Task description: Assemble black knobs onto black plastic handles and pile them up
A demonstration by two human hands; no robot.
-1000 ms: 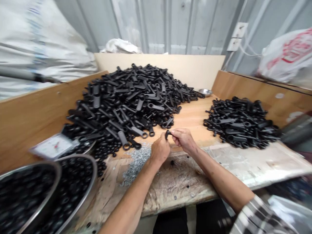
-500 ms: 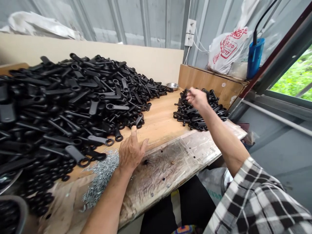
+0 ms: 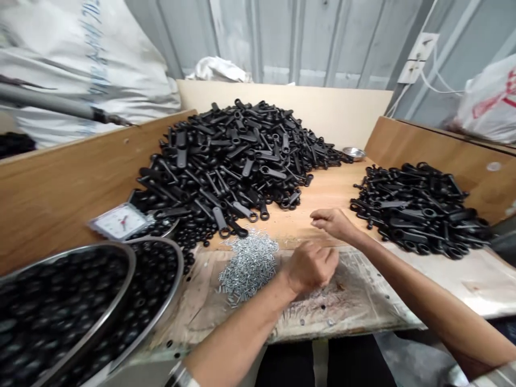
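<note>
My left hand (image 3: pixel 311 267) hovers over the worn front strip of the bench, just right of a heap of small silvery metal pins (image 3: pixel 250 266). Its fingers are curled inward, hiding whatever they may hold. Beyond it, my right hand (image 3: pixel 334 223) is closed, fingertips together, with nothing visible in them. It is over bare wood between two heaps of black crank-shaped parts with ring ends. The larger heap (image 3: pixel 229 161) rises at the back, left of centre. The smaller heap (image 3: pixel 419 209) lies to the right, apart from my right hand.
Two round metal-rimmed basins (image 3: pixel 131 263) of black knobs stand at the left front, with loose knobs beside them. A white square clock (image 3: pixel 121 220) leans behind. A small metal dish (image 3: pixel 353 154) sits at the back. Wooden boards (image 3: pixel 443 166) edge the bench.
My right hand has come away from the smaller heap, back toward the middle. My left hand has gone from pointing at the larger heap to curled. The view has turned left.
</note>
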